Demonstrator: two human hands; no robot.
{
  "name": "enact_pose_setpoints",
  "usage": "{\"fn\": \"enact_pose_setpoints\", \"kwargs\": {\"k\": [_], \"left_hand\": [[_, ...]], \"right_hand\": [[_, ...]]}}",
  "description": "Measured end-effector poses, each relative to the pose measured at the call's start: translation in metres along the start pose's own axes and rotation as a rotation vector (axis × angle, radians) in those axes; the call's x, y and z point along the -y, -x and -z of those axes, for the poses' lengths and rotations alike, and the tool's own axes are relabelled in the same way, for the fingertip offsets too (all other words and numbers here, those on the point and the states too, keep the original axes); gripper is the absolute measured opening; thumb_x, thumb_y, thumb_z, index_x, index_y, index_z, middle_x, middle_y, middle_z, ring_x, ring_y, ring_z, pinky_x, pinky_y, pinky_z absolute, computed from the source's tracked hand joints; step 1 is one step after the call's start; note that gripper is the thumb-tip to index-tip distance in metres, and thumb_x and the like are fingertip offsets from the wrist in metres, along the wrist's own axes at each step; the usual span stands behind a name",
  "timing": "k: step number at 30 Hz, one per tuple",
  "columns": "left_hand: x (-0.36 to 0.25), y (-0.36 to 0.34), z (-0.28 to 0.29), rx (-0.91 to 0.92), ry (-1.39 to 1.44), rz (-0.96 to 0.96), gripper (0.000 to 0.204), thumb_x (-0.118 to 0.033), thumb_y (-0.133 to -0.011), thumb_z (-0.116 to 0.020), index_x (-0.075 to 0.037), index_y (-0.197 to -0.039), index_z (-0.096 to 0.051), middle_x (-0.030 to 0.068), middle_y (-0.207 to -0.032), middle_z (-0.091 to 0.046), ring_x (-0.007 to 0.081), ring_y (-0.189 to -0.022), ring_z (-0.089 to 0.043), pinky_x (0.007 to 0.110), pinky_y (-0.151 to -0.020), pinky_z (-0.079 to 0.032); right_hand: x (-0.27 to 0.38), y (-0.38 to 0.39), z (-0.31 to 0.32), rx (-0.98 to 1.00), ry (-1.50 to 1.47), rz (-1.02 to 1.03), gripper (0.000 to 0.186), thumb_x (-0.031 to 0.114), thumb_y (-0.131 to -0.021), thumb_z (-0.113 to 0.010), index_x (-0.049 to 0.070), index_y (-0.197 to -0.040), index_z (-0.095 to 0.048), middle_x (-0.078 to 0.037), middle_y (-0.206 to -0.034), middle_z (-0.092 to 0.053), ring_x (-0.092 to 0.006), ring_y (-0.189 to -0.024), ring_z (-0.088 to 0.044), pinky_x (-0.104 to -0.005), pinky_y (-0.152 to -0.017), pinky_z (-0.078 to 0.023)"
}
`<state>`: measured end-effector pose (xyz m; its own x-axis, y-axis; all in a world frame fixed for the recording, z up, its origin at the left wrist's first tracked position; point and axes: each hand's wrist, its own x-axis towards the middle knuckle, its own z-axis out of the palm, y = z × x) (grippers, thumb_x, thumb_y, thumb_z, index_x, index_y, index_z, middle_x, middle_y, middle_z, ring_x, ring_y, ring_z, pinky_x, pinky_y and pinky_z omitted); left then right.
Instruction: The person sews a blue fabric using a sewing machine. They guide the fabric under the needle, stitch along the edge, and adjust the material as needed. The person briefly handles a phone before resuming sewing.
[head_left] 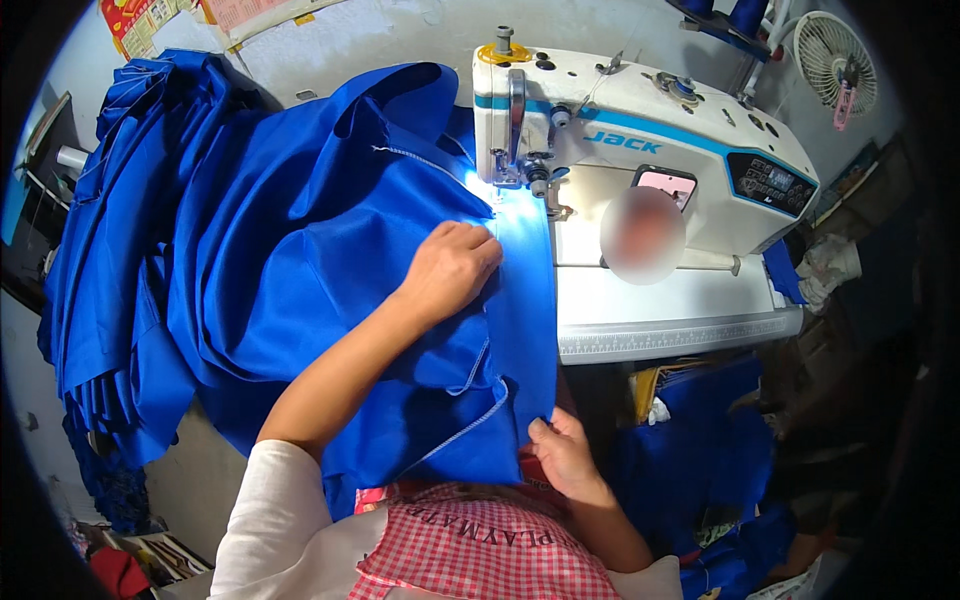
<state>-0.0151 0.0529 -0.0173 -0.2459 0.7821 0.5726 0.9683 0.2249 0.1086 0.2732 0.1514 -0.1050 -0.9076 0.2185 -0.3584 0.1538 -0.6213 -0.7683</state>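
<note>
A blue fabric piece (350, 250) with white overlocked seams spreads left of a white sewing machine (640, 120), its straight right band passing under the lit needle area. My left hand (458, 262) rests on the fabric just below the needle, fingers curled closed on the cloth beside the band. Down by my apron, my right hand (555, 448) pinches the band's lower end between thumb and fingers. The needle tip and presser foot are hard to make out in the glare.
Folded blue cloth (130, 260) is heaped at the left. A phone (668, 182), partly blurred, stands on the machine bed. A ruler strip (680, 330) runs along the front edge, with more blue cloth (690, 470) below. A small fan (825, 60) is at upper right.
</note>
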Motion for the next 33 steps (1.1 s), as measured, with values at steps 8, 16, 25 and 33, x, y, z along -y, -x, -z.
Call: {"fn": "enact_pose_setpoints", "kwargs": {"k": [8,16,25,33], "left_hand": [[-0.018,0.036,-0.006,-0.057,0.172,0.345,0.021,-0.003,-0.083,-0.066,-0.003,-0.104,-0.061,0.0143,-0.112,-0.061,0.0338,-0.104,-0.058,0.039,-0.091,-0.047],[-0.031,0.045,-0.011,-0.116,0.102,0.387,0.027,-0.007,-0.087,-0.063,-0.001,-0.113,-0.063,0.0164,-0.117,-0.063,0.034,-0.113,-0.057,0.042,-0.099,-0.044],[-0.032,0.044,-0.016,-0.065,0.002,0.426,0.036,-0.011,-0.087,-0.064,-0.001,-0.121,-0.06,0.0178,-0.127,-0.059,0.0356,-0.12,-0.053,0.047,-0.106,-0.037],[0.022,-0.016,-0.012,0.125,0.143,-0.101,0.025,-0.006,-0.08,-0.067,-0.006,-0.104,-0.068,0.009,-0.103,-0.067,0.0275,-0.1,-0.062,0.035,-0.085,-0.051]], "right_hand": [[0.099,-0.016,0.037,-0.194,1.121,0.257,0.012,0.012,-0.091,-0.061,0.0,-0.09,-0.062,-0.013,-0.083,-0.069,-0.02,-0.068,-0.067,-0.033,-0.063,-0.051],[0.162,-0.079,-0.102,-0.03,0.989,0.481,0.016,0.012,-0.09,-0.063,0.0,-0.1,-0.066,-0.018,-0.092,-0.071,-0.0303,-0.087,-0.07,-0.0358,-0.077,-0.053],[0.075,-0.146,-0.093,-0.555,1.246,0.699,0.033,0.027,-0.084,-0.071,0.005,-0.106,-0.06,-0.013,-0.099,-0.061,-0.0321,-0.099,-0.057,-0.042,-0.089,-0.044],[0.082,-0.131,-0.097,-0.576,1.424,0.68,0.038,0.027,-0.075,-0.079,0.006,-0.099,-0.057,-0.013,-0.098,-0.057,-0.0311,-0.098,-0.057,-0.0435,-0.086,-0.045]]}}
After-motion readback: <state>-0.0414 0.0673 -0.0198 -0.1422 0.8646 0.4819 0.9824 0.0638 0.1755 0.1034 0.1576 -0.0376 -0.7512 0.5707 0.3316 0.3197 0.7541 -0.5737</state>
